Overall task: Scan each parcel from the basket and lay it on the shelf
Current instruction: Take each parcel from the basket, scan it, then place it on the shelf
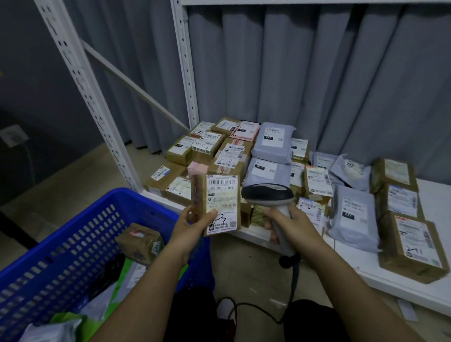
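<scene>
Left hand [193, 225] gripping a small brown cardboard parcel [217, 204] upright, thumb pressed on the lower part of its white label, fingers wrapped round the back. Label readable in places: barcode up top, "502-602-12-815" under it, handwritten "1-3" near the bottom, small QR code in the corner. Right hand [290, 223] curled tight round the grip of a grey and black barcode scanner [268, 194], head of it just right of the parcel, nearly touching, black cable [291, 292] trailing down to the floor.

Blue plastic basket [67, 245] down at the left, holding a taped brown box [139, 241], a green mailer and a grey mailer bag, with more hard to make out in the dark middle.

White metal shelf [443, 213] straight ahead, bottom level already packed with brown boxes and grey poly mailers. Handwriting on a few: "1-2" on a box [229, 157] in the middle of the pile, "2-1" on a box [413, 245] at the right front edge. Printed black tags reading "231" on two grey mailers [353, 214], "010" on another. Rest of the print too small to read
</scene>
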A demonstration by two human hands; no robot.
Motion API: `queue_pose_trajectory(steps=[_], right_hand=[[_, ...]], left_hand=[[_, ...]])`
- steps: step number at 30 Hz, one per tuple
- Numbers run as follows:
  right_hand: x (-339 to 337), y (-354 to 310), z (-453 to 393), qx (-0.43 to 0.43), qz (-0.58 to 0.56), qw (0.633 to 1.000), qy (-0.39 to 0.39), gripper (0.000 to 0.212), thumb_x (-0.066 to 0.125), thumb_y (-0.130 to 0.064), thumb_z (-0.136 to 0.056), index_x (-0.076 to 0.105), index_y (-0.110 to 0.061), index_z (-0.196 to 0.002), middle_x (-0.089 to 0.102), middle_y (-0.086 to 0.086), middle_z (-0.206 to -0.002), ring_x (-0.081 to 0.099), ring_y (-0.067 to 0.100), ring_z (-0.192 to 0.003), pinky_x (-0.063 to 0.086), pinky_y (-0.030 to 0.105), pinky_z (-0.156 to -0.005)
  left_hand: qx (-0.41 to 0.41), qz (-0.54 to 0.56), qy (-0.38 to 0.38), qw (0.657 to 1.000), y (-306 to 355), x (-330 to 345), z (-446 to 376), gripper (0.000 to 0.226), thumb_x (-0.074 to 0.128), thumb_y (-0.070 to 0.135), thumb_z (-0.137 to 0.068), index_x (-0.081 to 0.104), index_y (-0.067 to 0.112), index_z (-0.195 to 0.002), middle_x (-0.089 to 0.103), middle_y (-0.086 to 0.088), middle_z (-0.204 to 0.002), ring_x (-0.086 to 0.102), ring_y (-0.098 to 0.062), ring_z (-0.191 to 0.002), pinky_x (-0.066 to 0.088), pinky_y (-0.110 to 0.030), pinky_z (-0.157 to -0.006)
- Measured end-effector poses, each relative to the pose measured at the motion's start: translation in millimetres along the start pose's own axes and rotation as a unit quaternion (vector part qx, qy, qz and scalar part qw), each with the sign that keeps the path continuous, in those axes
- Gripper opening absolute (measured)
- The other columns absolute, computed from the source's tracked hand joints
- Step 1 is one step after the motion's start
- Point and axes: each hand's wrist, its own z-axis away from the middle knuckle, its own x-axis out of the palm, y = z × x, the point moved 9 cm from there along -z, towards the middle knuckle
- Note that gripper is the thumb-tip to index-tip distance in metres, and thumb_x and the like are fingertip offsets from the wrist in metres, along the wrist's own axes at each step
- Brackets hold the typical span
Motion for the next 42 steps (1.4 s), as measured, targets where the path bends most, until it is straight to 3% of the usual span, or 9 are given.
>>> queue_pose_trajectory(steps=[4,10,15,22,26,34,36,38,42], right_hand=[[4.9,-3.5,5.4,-0.006,-0.011,0.999,-0.032,0.017,0.074,-0.016,-0.084,0.06,-0.008,-0.086,0.059,0.005,-0.061,0.052,0.02,-0.05,0.045,0.033,-0.055],[-2.1,-4.6,7.0,-0.024,0.025,0.999,0.0,0.021,0.08,-0.014,-0.076,0.061,-0.005,-0.072,0.053,0.009,-0.05,0.049,0.019,-0.047,0.046,0.034,-0.056],[-6.4,-9.7,7.9,-0.046,0.032,0.998,0.018,0.017,0.078,-0.013,-0.078,0.065,-0.002,-0.075,0.052,0.008,-0.048,0.049,0.018,-0.046,0.048,0.036,-0.057],[-10.7,-11.2,9.1,-0.048,0.022,0.998,0.03,0.017,0.077,-0.012,-0.078,0.065,-0.009,-0.067,0.052,0.006,-0.049,0.048,0.016,-0.045,0.047,0.033,-0.056],[-16.4,-9.9,9.3,-0.048,0.016,0.997,0.051,0.02,0.078,-0.011,-0.078,0.064,-0.009,-0.064,0.052,0.008,-0.049,0.047,0.016,-0.043,0.048,0.033,-0.056],[-35.8,-11.5,16.2,-0.027,-0.032,0.996,0.08,0.016,0.075,-0.014,-0.082,0.062,-0.007,-0.078,0.054,0.007,-0.055,0.048,0.017,-0.047,0.048,0.032,-0.055],[-47.9,-13.1,18.0,-0.023,-0.07,0.992,0.107,0.016,0.073,-0.016,-0.085,0.06,-0.008,-0.079,0.056,0.007,-0.058,0.05,0.017,-0.048,0.049,0.034,-0.057],[-67.3,-12.0,20.6,-0.016,-0.099,0.985,0.14,0.013,0.068,-0.017,-0.088,0.061,-0.008,-0.082,0.059,0.006,-0.063,0.053,0.017,-0.05,0.05,0.031,-0.055],[-125.8,-1.0,37.5,-0.027,-0.152,0.966,0.208,0.013,0.061,-0.015,-0.093,0.062,-0.006,-0.102,0.06,0.006,-0.069,0.055,0.016,-0.055,0.05,0.031,-0.059]], left_hand=[[-0.002,0.019,0.013,1.0,-3.3,-3.3,-4.5,0.047,0.074,0.023,-0.08,0.049,0.015,-0.12,0.068,-0.004,-0.111,0.063,-0.005,-0.083,0.045,-0.017,-0.066],[0.001,0.008,0.027,1.0,-6.7,-9.4,-14.7,0.056,0.079,0.025,-0.075,0.048,0.017,-0.121,0.067,-0.005,-0.116,0.065,-0.015,-0.099,0.049,-0.031,-0.088],[-0.001,0.002,0.033,0.999,-8.1,-9.8,-15.4,0.066,0.079,0.025,-0.074,0.045,0.016,-0.13,0.065,-0.005,-0.119,0.063,-0.017,-0.103,0.047,-0.035,-0.095],[-0.003,0.0,0.027,1.0,-9.2,-7.0,-15.1,0.065,0.078,0.026,-0.074,0.044,0.018,-0.129,0.064,-0.004,-0.12,0.063,-0.017,-0.104,0.045,-0.033,-0.09],[-0.001,-0.006,0.029,1.0,-9.4,-4.4,-14.6,0.072,0.078,0.027,-0.074,0.041,0.016,-0.135,0.062,-0.005,-0.124,0.061,-0.019,-0.108,0.043,-0.037,-0.098],[0.01,-0.003,-0.011,1.0,-2.0,26.4,-5.6,0.064,0.075,0.025,-0.079,0.043,0.013,-0.133,0.064,-0.004,-0.12,0.06,-0.005,-0.085,0.043,-0.017,-0.064],[0.015,-0.013,-0.036,0.999,0.2,43.3,-0.9,0.062,0.075,0.028,-0.079,0.045,0.013,-0.131,0.066,-0.001,-0.113,0.06,-0.005,-0.086,0.045,-0.018,-0.065],[0.02,-0.028,-0.058,0.998,0.1,63.7,3.5,0.064,0.076,0.031,-0.078,0.045,0.012,-0.13,0.067,0.002,-0.109,0.062,-0.009,-0.094,0.049,-0.023,-0.076],[0.016,-0.071,-0.095,0.993,-3.0,107.2,10.3,0.062,0.076,0.038,-0.078,0.038,0.015,-0.122,0.061,-0.005,-0.122,0.06,-0.017,-0.106,0.049,-0.031,-0.083]])
